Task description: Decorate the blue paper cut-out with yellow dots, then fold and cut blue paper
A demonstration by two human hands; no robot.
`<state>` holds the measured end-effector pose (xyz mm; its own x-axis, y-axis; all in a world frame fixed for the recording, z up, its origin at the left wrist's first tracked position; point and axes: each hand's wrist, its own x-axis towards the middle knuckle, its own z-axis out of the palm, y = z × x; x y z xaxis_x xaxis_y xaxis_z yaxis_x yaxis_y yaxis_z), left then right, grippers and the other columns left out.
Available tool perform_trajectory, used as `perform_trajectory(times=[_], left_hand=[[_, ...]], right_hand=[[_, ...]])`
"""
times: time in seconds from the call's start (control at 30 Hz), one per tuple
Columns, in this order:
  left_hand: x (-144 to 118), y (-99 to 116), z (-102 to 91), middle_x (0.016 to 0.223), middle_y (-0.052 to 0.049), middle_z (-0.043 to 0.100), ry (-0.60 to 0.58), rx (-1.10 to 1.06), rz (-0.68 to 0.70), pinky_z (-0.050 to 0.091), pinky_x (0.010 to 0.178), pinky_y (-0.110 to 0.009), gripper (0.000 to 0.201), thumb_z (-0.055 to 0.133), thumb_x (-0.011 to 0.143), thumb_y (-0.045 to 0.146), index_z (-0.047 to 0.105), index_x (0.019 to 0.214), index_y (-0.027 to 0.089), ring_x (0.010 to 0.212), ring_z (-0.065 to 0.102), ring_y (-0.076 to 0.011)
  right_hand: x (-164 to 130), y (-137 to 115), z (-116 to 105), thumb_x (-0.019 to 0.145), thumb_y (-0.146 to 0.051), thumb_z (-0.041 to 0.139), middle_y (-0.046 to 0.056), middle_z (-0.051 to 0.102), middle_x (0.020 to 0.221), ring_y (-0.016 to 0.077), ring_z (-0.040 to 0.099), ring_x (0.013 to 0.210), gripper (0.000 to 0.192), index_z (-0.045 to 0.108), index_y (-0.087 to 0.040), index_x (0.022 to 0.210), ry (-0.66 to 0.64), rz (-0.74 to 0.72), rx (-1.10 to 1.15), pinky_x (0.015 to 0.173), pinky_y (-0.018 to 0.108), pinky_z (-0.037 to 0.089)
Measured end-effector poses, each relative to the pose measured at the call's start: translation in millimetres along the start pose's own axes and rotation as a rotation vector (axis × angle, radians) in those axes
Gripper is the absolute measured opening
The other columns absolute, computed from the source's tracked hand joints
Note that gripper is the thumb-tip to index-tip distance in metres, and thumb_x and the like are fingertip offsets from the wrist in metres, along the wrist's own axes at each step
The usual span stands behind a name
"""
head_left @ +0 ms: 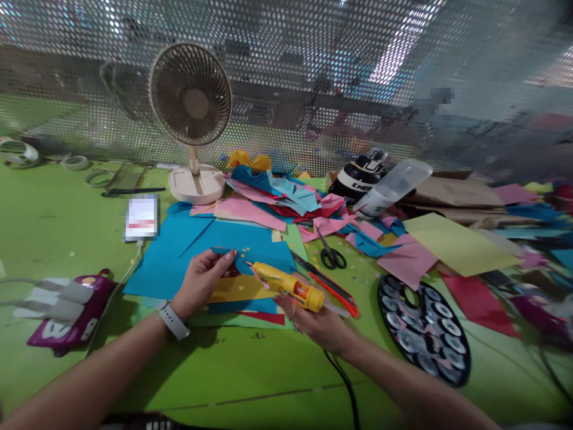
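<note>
Head view: left hand [203,280] pinches a small blue paper piece [222,254] over the blue sheet [215,239]; right hand [316,322] grips a yellow glue gun [286,285], nozzle just right of the piece. No glue bead is visible on it yet, so sticking seems still ahead; scissors [331,254] lie farther right.

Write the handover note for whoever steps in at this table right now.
Left hand: pinching a small blue paper piece over the blue sheet.
Right hand: grip closed on the yellow glue gun, nozzle aimed at that piece, cord trailing toward the table edge.
Nearby: scissors, red cutter, loose coloured paper pile, fan.
Done: paper cut into pieces.
Left: whether glue is on the piece cannot be seen.
</note>
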<state>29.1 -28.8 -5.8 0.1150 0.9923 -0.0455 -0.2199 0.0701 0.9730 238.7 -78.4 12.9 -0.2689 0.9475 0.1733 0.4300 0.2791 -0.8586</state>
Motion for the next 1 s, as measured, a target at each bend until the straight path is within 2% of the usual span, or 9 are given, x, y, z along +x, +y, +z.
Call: perform_trajectory(times=[0.2,0.4,0.63,0.87,1.0], left_hand=[[0.2,0.8,0.1,0.061,0.001,0.066,0.014,0.027,0.010,0.049,0.057,-0.019,0.026,0.073,0.073,0.041,0.067,0.070,0.015,0.056,0.059,-0.0084],[-0.2,0.3,0.3,0.062,0.001,0.067,0.018,0.017,0.006,0.050,0.059,-0.019,0.026,0.073,0.073,0.040,0.067,0.071,0.016,0.057,0.060,-0.0086],[-1.7,-1.1,0.8,0.076,-0.001,0.072,0.026,-0.003,-0.001,0.055,0.066,-0.027,0.026,0.075,0.070,0.041,0.070,0.077,0.017,0.067,0.066,-0.0140],[-2.2,-0.3,1.5,0.072,-0.001,0.071,0.059,0.025,-0.010,0.055,0.065,-0.026,0.027,0.077,0.068,0.043,0.069,0.073,0.017,0.066,0.067,-0.0150],[-2.8,0.2,2.4,0.070,-0.002,0.071,0.066,0.047,-0.012,0.053,0.063,-0.025,0.028,0.076,0.068,0.043,0.070,0.074,0.017,0.065,0.067,-0.0147]], right_hand=[[-0.2,-2.0,-1.0,0.084,-0.036,0.053,-0.005,0.041,0.055,0.0116,0.039,0.047,0.022,0.040,-0.025,0.070,-0.061,0.075,0.107,0.042,0.025,0.036],[-0.6,2.2,0.2,0.084,-0.038,0.054,-0.006,0.040,0.054,0.0100,0.038,0.046,0.023,0.040,-0.024,0.072,-0.068,0.073,0.119,0.041,0.023,0.035],[-1.0,2.9,0.2,0.085,-0.038,0.055,-0.005,0.040,0.057,0.0099,0.037,0.046,0.022,0.044,-0.023,0.074,-0.067,0.069,0.134,0.041,0.024,0.033],[-1.3,4.3,0.6,0.084,-0.037,0.057,-0.005,0.044,0.061,0.0098,0.040,0.050,0.021,0.046,-0.021,0.075,-0.029,0.014,0.075,0.047,0.023,0.036],[-3.1,6.7,-1.0,0.085,-0.040,0.055,-0.004,0.046,0.062,0.0105,0.042,0.052,0.023,0.045,-0.022,0.075,-0.043,-0.018,-0.035,0.048,0.023,0.036]])
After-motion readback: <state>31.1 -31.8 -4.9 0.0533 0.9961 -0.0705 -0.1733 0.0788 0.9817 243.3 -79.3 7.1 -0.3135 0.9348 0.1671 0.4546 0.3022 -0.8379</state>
